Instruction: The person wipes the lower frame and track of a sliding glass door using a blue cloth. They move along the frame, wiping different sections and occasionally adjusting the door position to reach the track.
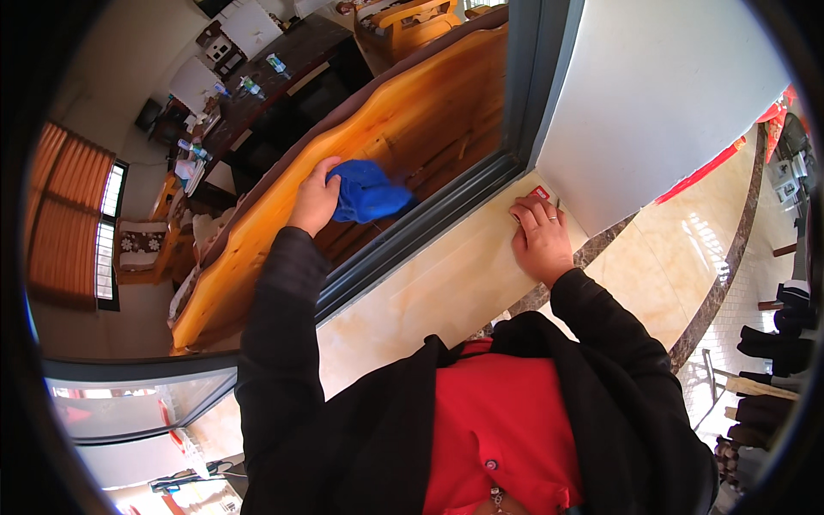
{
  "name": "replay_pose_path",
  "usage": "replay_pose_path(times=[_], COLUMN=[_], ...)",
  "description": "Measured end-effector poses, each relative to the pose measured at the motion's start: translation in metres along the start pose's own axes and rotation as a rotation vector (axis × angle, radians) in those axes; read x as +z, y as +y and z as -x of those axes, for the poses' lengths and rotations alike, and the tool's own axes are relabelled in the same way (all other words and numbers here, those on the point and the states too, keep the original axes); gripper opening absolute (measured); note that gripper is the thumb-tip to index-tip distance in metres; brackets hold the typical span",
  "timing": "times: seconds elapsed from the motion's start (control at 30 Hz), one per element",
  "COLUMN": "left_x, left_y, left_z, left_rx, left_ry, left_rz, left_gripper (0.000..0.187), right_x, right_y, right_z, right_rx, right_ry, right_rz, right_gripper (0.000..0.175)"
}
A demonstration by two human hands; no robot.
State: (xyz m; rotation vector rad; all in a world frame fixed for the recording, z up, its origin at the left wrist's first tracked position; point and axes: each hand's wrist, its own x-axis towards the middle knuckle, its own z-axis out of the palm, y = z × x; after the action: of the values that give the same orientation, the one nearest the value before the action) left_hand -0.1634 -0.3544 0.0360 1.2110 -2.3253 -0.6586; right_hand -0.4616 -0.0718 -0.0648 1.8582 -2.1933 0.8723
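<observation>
My left hand [315, 201] grips a bunched blue cloth [365, 192] up against the window pane, low down near the dark grey window frame [425, 215]. One side of the cloth is blurred. My right hand [544, 241], with a ring on one finger, rests on the pale marble-look windowsill [399, 347] by the wall corner. Its bent fingers cover part of a small flat red item [539, 192] that bears writing. Whether those fingers grip the item or only lie over it is hidden.
Behind the glass stands a wooden bench back [386, 116], with a dark table [283, 84] and chairs beyond. A white wall [650, 96] rises right of the sill. Glossy tiled floor [669, 270] lies farther right, and dark clothes [772, 347] hang at the far right edge.
</observation>
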Motion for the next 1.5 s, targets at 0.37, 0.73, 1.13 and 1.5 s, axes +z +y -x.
replay_pose_path(times=[0.37, 0.73, 1.13, 1.5], left_x=[-0.017, 0.008, 0.121, 0.166], left_y=[-0.06, -0.017, 0.094, 0.135], left_z=[0.003, -0.011, 0.008, -0.021], left_rx=[-0.069, -0.446, 0.658, 0.947], left_ry=[-0.236, 0.146, -0.434, -0.104], left_rz=[-0.852, 0.849, 0.03, -0.565], left_gripper=[0.043, 0.042, 0.028, 0.025], right_x=[-0.003, -0.003, -0.002, -0.004], right_y=[-0.001, -0.003, -0.001, -0.002], right_z=[0.001, -0.001, -0.001, -0.003], right_rx=[-0.004, 0.002, -0.005, 0.01], right_ry=[0.017, 0.03, 0.028, 0.03], right_rz=[0.012, -0.013, 0.035, 0.019], right_gripper=[0.036, 0.036, 0.038, 0.037])
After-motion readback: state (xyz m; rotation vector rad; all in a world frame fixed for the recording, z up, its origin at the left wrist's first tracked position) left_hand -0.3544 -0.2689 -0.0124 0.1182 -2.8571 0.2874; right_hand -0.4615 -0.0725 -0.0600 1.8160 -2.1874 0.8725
